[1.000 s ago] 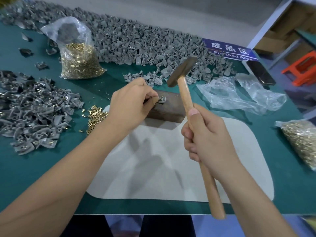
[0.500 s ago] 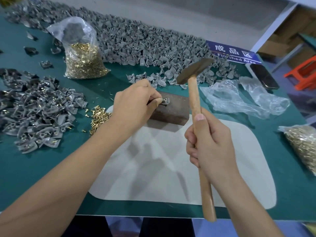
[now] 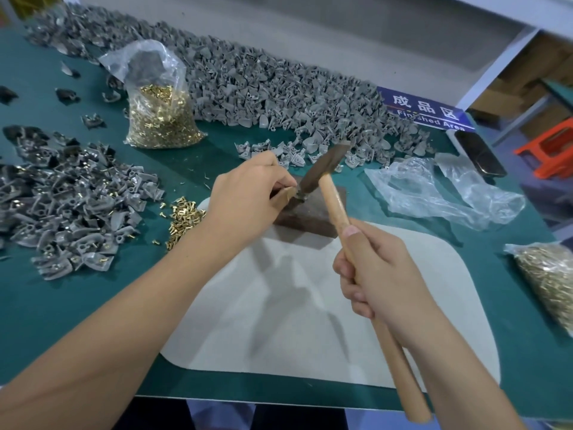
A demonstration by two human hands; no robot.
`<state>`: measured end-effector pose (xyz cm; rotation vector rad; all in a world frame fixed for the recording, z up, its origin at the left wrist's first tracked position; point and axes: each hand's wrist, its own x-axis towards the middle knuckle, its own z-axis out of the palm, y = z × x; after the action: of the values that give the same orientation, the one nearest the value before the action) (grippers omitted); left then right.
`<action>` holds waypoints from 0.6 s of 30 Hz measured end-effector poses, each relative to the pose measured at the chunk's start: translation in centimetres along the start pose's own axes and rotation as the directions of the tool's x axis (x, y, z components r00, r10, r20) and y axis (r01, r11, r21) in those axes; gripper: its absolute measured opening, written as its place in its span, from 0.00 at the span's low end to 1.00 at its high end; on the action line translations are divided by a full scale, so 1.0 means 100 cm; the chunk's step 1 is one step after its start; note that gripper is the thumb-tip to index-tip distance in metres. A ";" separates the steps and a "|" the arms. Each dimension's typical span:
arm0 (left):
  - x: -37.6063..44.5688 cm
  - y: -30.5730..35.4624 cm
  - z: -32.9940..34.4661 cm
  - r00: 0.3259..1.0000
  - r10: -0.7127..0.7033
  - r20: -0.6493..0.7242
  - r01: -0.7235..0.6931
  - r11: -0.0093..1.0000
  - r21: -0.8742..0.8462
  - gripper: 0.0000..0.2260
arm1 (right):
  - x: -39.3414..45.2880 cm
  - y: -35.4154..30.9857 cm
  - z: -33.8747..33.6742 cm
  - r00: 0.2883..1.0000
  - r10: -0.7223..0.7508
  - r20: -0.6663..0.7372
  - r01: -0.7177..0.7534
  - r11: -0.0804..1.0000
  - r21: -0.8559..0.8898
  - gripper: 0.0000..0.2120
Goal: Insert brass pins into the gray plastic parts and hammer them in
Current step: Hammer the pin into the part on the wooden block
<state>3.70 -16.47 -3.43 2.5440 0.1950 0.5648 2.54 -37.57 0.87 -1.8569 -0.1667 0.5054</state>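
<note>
My left hand [image 3: 248, 193] pinches a small gray plastic part [image 3: 300, 196] on top of a dark metal block [image 3: 313, 215]. My right hand [image 3: 378, 274] grips the wooden handle of a hammer [image 3: 333, 197]; its dark head [image 3: 322, 169] is down on the part, right at my left fingertips. The pin in the part is hidden under the hammer head. Loose brass pins [image 3: 183, 217] lie in a small heap left of the block. A pile of gray parts with pins [image 3: 71, 209] sits at the left.
A long heap of gray parts [image 3: 263, 88] runs along the back. An open bag of brass pins [image 3: 158, 110] stands back left, another bag [image 3: 552, 283] lies at the right edge. Crumpled clear plastic [image 3: 434, 190], a phone [image 3: 477, 153] and a blue sign [image 3: 424, 111] lie right. A beige mat [image 3: 310, 305] covers the green table.
The hammer head has swung down from above the block onto the part held by my left hand. My left hand has stayed on the block.
</note>
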 end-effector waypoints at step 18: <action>0.001 0.003 0.001 1.000 0.010 0.009 -0.010 0.999 0.031 0.05 | 0.001 -0.005 -0.016 1.000 -0.023 0.011 0.024 0.999 -0.045 0.15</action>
<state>3.80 -16.76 -3.35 2.5787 0.1894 0.5577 3.39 -38.70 1.69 -1.8941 -0.2087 0.4991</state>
